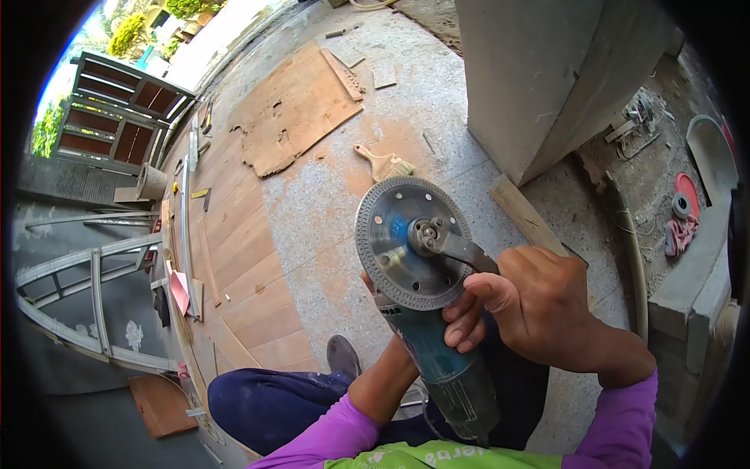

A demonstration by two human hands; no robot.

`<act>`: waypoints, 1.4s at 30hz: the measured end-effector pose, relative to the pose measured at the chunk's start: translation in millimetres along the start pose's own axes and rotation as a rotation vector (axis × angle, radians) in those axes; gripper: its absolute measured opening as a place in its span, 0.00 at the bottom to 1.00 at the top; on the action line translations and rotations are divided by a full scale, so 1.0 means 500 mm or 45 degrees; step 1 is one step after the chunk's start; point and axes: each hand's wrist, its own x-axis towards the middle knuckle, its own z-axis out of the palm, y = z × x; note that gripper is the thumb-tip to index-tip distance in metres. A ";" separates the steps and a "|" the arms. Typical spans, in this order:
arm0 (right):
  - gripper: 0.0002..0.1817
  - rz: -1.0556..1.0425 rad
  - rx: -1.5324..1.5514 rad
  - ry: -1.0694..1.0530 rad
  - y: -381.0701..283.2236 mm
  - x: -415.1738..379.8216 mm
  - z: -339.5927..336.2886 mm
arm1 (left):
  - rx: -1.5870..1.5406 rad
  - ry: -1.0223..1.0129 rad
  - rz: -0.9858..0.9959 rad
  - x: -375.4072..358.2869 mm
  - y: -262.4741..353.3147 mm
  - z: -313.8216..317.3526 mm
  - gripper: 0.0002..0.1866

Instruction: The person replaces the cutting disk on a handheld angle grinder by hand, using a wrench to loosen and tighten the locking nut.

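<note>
An angle grinder (449, 359) with a teal body is held up in front of my lap, its metal cutting disc (383, 262) facing me. My left hand (464, 322) wraps around the grinder from behind, just below the disc; the fingertips show on its right side. In my closed right hand (543, 301) is a flat metal spanner (466, 250), its far end set on the nut (426, 234) at the disc's centre. My right thumb lies near the disc's lower right rim. The hand hides the spanner's near end.
A paintbrush (383, 164) lies on the speckled floor beyond the disc. Farther off is a worn wooden board (301, 105). Wood-look planks (242, 266) cover the floor at left, beside a metal ladder (98, 301). A concrete pillar (539, 70) and a timber piece (527, 215) stand to the right.
</note>
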 end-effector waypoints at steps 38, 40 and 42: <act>0.26 -0.157 -0.199 0.265 -0.007 -0.004 0.052 | -0.150 -0.262 -0.103 -0.016 0.005 -0.015 0.26; 0.26 0.018 -0.074 0.251 -0.033 -0.007 0.043 | -0.138 -0.198 -0.102 -0.018 0.005 -0.014 0.27; 0.25 0.048 -0.017 0.256 -0.044 -0.006 0.047 | -0.152 -0.149 -0.093 -0.024 0.004 -0.016 0.27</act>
